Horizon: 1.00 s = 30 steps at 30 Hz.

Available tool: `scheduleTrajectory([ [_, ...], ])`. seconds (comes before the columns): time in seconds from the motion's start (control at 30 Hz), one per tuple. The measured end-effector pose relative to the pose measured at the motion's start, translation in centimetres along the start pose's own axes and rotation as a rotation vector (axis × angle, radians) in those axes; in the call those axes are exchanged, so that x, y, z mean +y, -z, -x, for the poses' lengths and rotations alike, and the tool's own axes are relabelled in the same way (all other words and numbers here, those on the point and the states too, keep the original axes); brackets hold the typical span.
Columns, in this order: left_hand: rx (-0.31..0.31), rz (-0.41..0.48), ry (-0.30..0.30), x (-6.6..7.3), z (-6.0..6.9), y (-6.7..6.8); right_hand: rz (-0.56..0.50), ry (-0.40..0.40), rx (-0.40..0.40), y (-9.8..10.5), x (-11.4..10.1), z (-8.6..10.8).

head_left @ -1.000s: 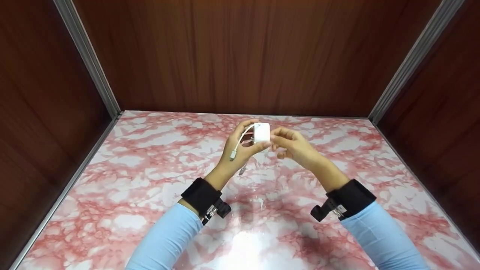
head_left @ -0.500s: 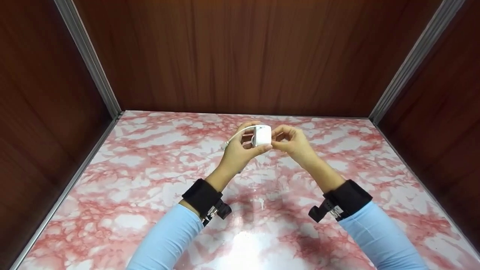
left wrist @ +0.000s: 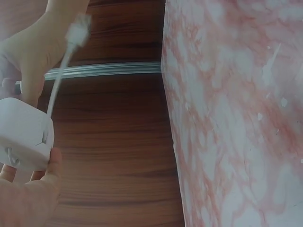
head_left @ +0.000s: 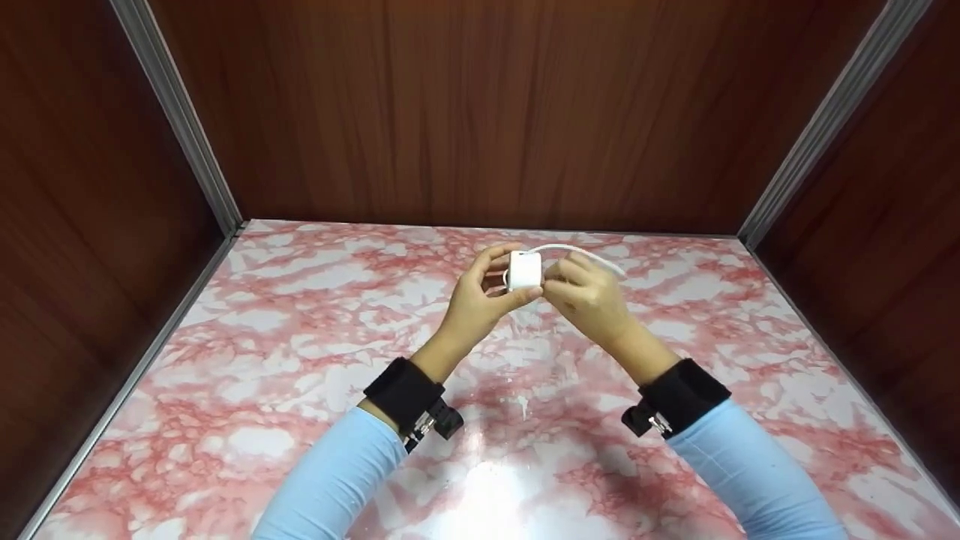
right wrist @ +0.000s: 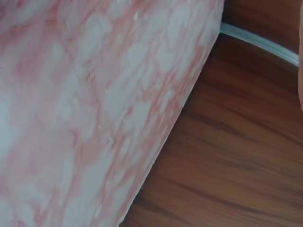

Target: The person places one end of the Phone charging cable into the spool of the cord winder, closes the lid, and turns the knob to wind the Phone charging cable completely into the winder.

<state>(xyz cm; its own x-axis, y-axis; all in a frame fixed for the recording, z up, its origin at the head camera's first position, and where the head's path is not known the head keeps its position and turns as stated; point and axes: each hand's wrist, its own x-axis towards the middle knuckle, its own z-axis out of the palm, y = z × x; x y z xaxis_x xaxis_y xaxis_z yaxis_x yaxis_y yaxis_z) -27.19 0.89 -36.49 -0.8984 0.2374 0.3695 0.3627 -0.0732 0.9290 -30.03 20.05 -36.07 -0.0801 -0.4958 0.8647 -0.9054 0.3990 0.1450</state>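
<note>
A white charger block (head_left: 525,271) with rounded corners is held up over the table. My left hand (head_left: 478,301) grips it, thumb along the near edge and fingers behind. My right hand (head_left: 589,296) is curled at the block's right side and pinches it there; the fingertips are partly hidden. From the block's top a white cable (head_left: 576,248) arches right over the back of the right hand. In the left wrist view, the cable leaves a slot in the block (left wrist: 23,125) and ends in a blurred white plug (left wrist: 78,32). A small loop (left wrist: 12,156) shows lower on the block.
Beneath the hands lies a red-and-white marbled tabletop (head_left: 300,375), with glare near its front. Brown wood-grain panels (head_left: 480,112) enclose the back and sides. Metal rails (head_left: 180,120) run up the corners.
The cable's free end has swung from the left hand's side over to the right. The right hand has turned and curled in against the block. The left hand has barely moved.
</note>
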Motion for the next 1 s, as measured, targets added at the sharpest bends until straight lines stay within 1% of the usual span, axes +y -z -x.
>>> scheduleTrajectory([
  [0.03, 0.008, -0.005, -0.004, -0.1, 0.0, 0.0, -0.059, -0.082, -0.033, 0.0, -0.1, 0.0],
  [0.07, 0.017, -0.008, -0.008, -0.1, -0.1, 0.1, -0.135, -0.194, -0.068, 0.1, -0.4, 0.1],
  [0.13, 0.03, -0.016, -0.015, -0.2, -0.1, 0.2, -0.346, -0.462, -0.12, 0.2, -0.9, 0.1],
  [0.17, 0.035, -0.021, -0.018, -0.1, -0.1, 0.2, -0.465, -0.594, -0.13, 0.2, -1.1, 0.0],
  [0.23, 0.038, -0.024, -0.021, 0.1, -0.2, 0.2, -0.687, -0.841, -0.106, 0.3, -1.5, -0.4],
  [0.3, 0.034, -0.018, -0.023, 0.4, -0.2, 0.1, -0.861, -1.035, -0.064, 0.4, -1.7, -0.8],
  [0.33, 0.032, -0.018, -0.023, 0.5, -0.2, 0.0, -0.923, -1.112, -0.047, 0.5, -1.7, -1.1],
  [0.4, 0.025, -0.013, -0.025, 0.8, -0.2, -0.1, -1.007, -1.242, -0.04, 0.8, -1.7, -1.6],
  [0.47, 0.019, -0.012, -0.025, 0.8, -0.2, -0.2, -1.05, -1.35, -0.078, 1.2, -1.6, -2.0],
  [0.53, 0.017, -0.018, -0.019, 0.7, -0.2, -0.2, -1.05, -1.413, -0.13, 1.5, -1.5, -2.2],
  [0.57, 0.017, -0.02, -0.015, 0.6, -0.1, -0.2, -1.04, -1.424, -0.151, 1.7, -1.5, -2.3],
  [0.6, 0.017, -0.02, -0.013, 0.5, -0.1, -0.2, -1.007, -1.415, -0.167, 1.7, -1.5, -2.3],
  [0.63, 0.019, -0.026, -0.011, 0.4, -0.1, -0.3, -0.958, -1.383, -0.175, 1.7, -1.5, -2.2],
  [0.67, 0.02, -0.03, -0.012, 0.3, -0.1, -0.3, -0.902, -1.338, -0.165, 1.6, -1.5, -2.1],
  [0.73, 0.02, -0.038, -0.016, 0.2, -0.1, -0.3, -0.764, -1.21, -0.122, 1.2, -1.6, -1.8],
  [0.8, 0.016, -0.04, -0.02, 0.1, 0.0, -0.3, -0.598, -1.028, -0.082, 0.9, -1.7, -1.4],
  [0.93, 0.012, -0.02, -0.026, 0.0, -0.1, -0.3, -0.277, -0.586, -0.012, 0.1, -1.8, -0.6],
  [1.0, 0.014, -0.006, -0.027, 0.1, -0.1, -0.3, -0.139, -0.389, 0.02, -0.1, -1.6, -0.3],
])
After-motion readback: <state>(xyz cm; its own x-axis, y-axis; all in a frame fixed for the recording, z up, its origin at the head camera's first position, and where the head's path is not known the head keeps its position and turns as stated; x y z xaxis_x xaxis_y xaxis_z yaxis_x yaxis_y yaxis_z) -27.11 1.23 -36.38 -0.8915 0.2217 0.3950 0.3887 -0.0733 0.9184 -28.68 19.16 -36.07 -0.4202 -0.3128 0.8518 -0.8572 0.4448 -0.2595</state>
